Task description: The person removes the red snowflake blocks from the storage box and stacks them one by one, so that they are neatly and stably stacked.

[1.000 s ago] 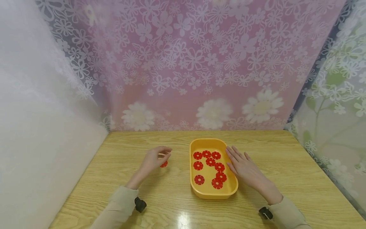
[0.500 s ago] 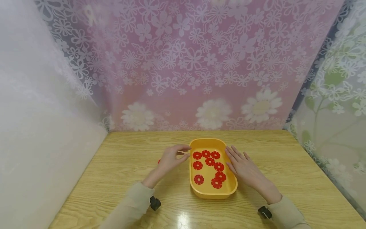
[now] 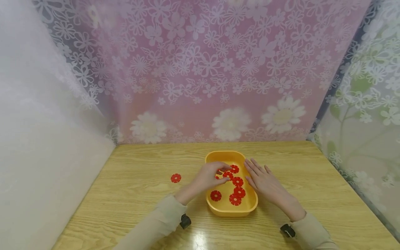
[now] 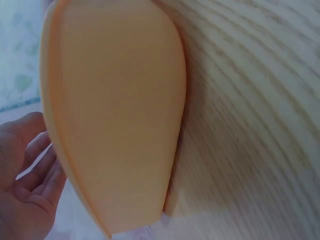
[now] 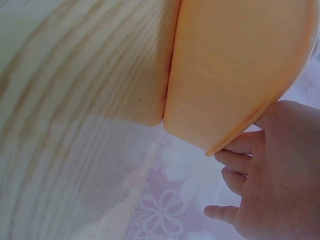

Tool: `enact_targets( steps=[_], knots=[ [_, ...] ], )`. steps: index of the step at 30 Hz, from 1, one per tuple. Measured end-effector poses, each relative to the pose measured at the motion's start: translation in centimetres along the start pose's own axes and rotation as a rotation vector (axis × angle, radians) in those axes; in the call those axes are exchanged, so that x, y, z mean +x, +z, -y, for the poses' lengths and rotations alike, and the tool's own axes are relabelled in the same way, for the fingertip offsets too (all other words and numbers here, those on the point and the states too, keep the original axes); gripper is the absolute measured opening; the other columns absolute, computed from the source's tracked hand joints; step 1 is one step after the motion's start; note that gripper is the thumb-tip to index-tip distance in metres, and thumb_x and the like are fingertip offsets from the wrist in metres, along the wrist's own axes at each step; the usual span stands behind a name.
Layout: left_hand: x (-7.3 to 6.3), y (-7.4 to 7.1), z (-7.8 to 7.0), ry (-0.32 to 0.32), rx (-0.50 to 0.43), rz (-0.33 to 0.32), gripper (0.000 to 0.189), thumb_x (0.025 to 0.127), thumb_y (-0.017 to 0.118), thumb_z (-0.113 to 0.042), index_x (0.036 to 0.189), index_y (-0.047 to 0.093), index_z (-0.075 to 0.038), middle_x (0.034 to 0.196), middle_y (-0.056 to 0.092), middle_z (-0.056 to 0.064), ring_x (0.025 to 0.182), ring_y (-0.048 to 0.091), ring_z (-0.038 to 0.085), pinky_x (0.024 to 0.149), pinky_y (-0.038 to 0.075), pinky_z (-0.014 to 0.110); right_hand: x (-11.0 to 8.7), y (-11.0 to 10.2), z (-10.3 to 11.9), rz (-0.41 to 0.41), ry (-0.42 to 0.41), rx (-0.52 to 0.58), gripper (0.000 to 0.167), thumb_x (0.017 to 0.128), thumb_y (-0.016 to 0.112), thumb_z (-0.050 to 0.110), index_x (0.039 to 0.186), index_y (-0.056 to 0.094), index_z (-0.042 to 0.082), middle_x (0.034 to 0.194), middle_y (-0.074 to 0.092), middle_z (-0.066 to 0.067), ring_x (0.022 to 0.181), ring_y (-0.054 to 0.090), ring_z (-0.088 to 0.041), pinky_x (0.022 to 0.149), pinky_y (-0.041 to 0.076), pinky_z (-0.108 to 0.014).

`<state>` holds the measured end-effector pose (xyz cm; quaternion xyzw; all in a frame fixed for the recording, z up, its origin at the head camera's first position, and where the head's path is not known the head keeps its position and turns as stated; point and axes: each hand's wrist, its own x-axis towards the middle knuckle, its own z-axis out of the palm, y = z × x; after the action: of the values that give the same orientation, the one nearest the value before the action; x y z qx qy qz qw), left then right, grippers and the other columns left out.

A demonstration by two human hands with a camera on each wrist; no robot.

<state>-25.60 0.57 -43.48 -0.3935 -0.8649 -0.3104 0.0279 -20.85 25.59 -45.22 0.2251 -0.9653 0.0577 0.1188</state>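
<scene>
A yellow plastic tub [image 3: 232, 211] stands on the wooden table, with several red notched plastic discs [image 3: 216, 196] lying flat in it. My left hand [image 3: 204, 178] reaches across the tub's left rim, thumb and fingers apart in a loose curve over the discs at the back left, partly covering them. Nothing shows between them. In the left wrist view, the tub's outer wall [image 4: 120, 110] fills the middle and hides the fingertips. My right hand [image 3: 265, 182] rests with straight fingers on the tub's right rim; the right wrist view shows its fingertips [image 5: 235, 159] along that rim.
One more red disc [image 3: 176, 178] lies on the table [image 3: 140, 173], left of the tub. A pink flowered curtain [image 3: 187, 80] hangs behind the table, with pale cloth sheets [image 3: 359, 121] at both sides.
My left hand has moved right, from beside the lone red disc on the table to over the tub. That disc stays on the table, now uncovered. The right hand keeps its place.
</scene>
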Motion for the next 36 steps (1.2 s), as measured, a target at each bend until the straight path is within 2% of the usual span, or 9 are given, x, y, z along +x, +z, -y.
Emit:
enact_targets(
  steps=[6, 11, 22, 25, 32, 36],
  knots=[
    [0.6, 1.4, -1.1, -0.015, 0.023, 0.089, 0.037, 0.088, 0.081, -0.023, 0.122, 0.070, -0.011, 0.117, 0.072, 0.002, 0.104, 0.068, 0.012, 0.090, 0.052, 0.016, 0.1, 0.0, 0.0, -0.009, -0.012, -0.006, 0.058, 0.103, 0.059, 0.023, 0.152, 0.042, -0.002, 0.158, 0.040, -0.019, 0.146, 0.036, -0.038, 0.111, 0.033, -0.068],
    [1.1, 2.4, -1.7, -0.019, 0.051, 0.154, 0.038, 0.087, 0.083, -0.025, 0.119, 0.071, -0.009, 0.114, 0.073, 0.002, 0.102, 0.067, 0.010, 0.091, 0.052, 0.017, 0.0, 0.2, -0.1, -0.011, -0.015, 0.000, 0.058, 0.103, 0.059, 0.022, 0.152, 0.042, -0.003, 0.158, 0.040, -0.018, 0.147, 0.035, -0.038, 0.111, 0.032, -0.068],
    [2.5, 4.7, -1.4, 0.006, 0.138, 0.289, 0.035, 0.087, 0.083, -0.026, 0.117, 0.074, -0.011, 0.110, 0.074, -0.004, 0.097, 0.065, 0.005, 0.087, 0.050, 0.014, -0.1, 0.3, -0.2, -0.045, -0.038, 0.017, 0.057, 0.104, 0.056, 0.024, 0.152, 0.042, -0.004, 0.157, 0.041, -0.020, 0.146, 0.036, -0.039, 0.110, 0.033, -0.070],
    [2.7, 5.2, -1.2, 0.019, 0.164, 0.313, 0.034, 0.087, 0.083, -0.026, 0.117, 0.075, -0.013, 0.111, 0.074, -0.006, 0.098, 0.065, 0.003, 0.090, 0.049, 0.014, -0.2, 0.3, -0.2, -0.056, -0.042, 0.026, 0.056, 0.105, 0.055, 0.026, 0.151, 0.042, -0.004, 0.156, 0.042, -0.020, 0.145, 0.036, -0.039, 0.109, 0.033, -0.070],
    [2.8, 5.6, -0.9, 0.046, 0.183, 0.330, 0.032, 0.086, 0.083, -0.025, 0.116, 0.075, -0.013, 0.112, 0.074, -0.006, 0.099, 0.065, 0.003, 0.094, 0.048, 0.014, -0.1, 0.0, 0.0, -0.001, -0.005, 0.018, 0.058, 0.104, 0.057, 0.023, 0.153, 0.040, -0.002, 0.159, 0.038, -0.018, 0.148, 0.032, -0.037, 0.112, 0.031, -0.068],
    [2.7, 5.6, -0.8, 0.050, 0.176, 0.339, 0.034, 0.085, 0.084, -0.024, 0.115, 0.075, -0.013, 0.110, 0.073, -0.005, 0.096, 0.064, 0.003, 0.090, 0.048, 0.013, -0.1, -0.1, 0.1, 0.001, -0.001, 0.014, 0.057, 0.104, 0.057, 0.023, 0.153, 0.040, -0.003, 0.159, 0.038, -0.019, 0.148, 0.033, -0.038, 0.112, 0.031, -0.068]
  ],
)
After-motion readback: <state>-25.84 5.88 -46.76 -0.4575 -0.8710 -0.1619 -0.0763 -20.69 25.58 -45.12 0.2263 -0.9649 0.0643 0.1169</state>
